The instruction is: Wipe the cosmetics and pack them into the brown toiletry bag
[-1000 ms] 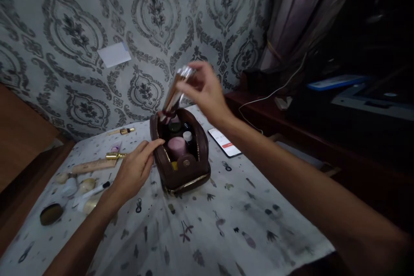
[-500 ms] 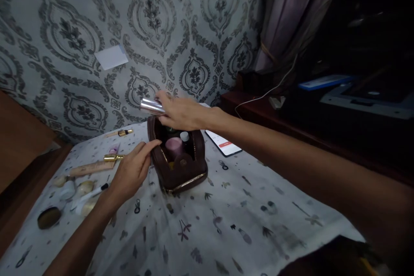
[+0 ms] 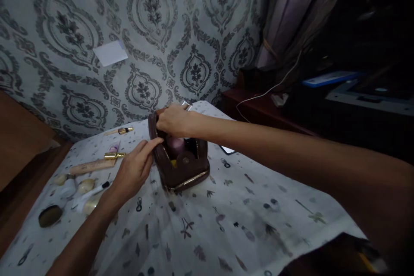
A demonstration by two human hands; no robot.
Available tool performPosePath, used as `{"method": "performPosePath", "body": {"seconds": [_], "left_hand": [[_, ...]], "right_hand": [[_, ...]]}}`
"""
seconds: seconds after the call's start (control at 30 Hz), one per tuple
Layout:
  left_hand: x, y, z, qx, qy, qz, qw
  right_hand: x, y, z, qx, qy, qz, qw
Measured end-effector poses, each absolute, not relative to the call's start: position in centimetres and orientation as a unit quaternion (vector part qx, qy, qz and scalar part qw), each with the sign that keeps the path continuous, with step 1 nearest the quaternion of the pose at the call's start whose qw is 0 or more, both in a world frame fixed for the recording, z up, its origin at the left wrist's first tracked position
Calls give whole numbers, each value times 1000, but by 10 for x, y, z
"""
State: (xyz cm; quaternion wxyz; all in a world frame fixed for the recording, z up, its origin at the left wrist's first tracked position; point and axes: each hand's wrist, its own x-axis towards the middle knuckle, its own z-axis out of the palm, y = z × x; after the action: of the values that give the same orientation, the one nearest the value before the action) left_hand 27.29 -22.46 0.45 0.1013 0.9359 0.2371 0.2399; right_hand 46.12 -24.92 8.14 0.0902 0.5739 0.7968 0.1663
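A dark brown zippered pouch [image 3: 186, 177] lies unzipped on the patterned cloth, its gold zip edges spread apart. My left hand [image 3: 137, 164] grips its left rim, thumb and fingers closed on the edge. My right hand [image 3: 176, 120] reaches into the far end of the pouch, and its fingertips are hidden there. Just past its knuckles a shiny silver piece [image 3: 186, 105] shows; whether the hand holds it I cannot tell. Inside the pouch sit a pink rounded item [image 3: 175, 144] and a bit of something yellow [image 3: 174, 163].
Left of the pouch lie a gold tube [image 3: 114, 155], a beige tube [image 3: 92, 167], a white brush-like stick [image 3: 93, 190], a dark round item [image 3: 50, 216] and several small bottles. A phone [image 3: 228, 150] is mostly covered by my right forearm. The patterned wall rises behind.
My right hand, which held a silver cylinder above the pouch, has lowered into its far end. The silver now shows beyond the hand. My left hand keeps its grip on the rim.
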Motion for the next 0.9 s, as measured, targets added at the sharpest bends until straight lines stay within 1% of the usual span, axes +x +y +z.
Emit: {"method": "performPosePath", "body": {"seconds": [0.13, 0.23, 0.5, 0.6, 0.7, 0.77, 0.9], "left_hand": [[272, -225, 5, 938, 235, 234, 101], [272, -225, 6, 938, 241, 230, 97], [273, -226, 2, 934, 237, 244, 107], [274, -226, 2, 934, 237, 245, 106], [274, -226, 3, 936, 240, 237, 105], [275, -226, 4, 937, 238, 232, 105], [276, -226, 4, 937, 238, 235, 102]], "right_hand": [[462, -238, 68, 545, 814, 185, 84], [480, -238, 67, 546, 816, 184, 48], [537, -253, 74, 614, 783, 86, -48], [542, -252, 74, 586, 802, 28, -111], [538, -244, 73, 521, 827, -40, -209], [534, -238, 71, 510, 821, -44, -253], [526, -232, 62, 528, 799, -23, -286]]}}
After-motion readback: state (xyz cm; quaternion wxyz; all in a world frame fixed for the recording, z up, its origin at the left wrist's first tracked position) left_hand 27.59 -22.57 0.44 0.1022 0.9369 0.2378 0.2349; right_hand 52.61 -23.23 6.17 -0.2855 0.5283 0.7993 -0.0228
